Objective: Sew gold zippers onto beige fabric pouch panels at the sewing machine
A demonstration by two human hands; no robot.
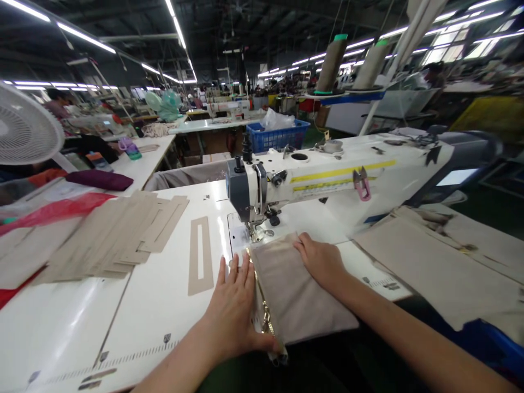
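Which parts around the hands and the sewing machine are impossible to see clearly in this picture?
Head view only:
- Needle tip of the sewing machine: too small.
- Fabric piece under both palms: covered by left hand and right hand.
- Zipper near end: partly hidden by the left thumb.
- Cut strips: blurred.

Two hands, left [233, 308] and right [321, 262], on one beige pouch [298, 295] with one gold zipper [262, 303]. One sewing machine [327, 174]. Two thread cones [331, 63] [371, 64]. One pink snips [362, 183]. One slotted template [200, 255]. One stack of beige strips [118, 234]. One fan [24, 128]. One blue basket [277, 136].
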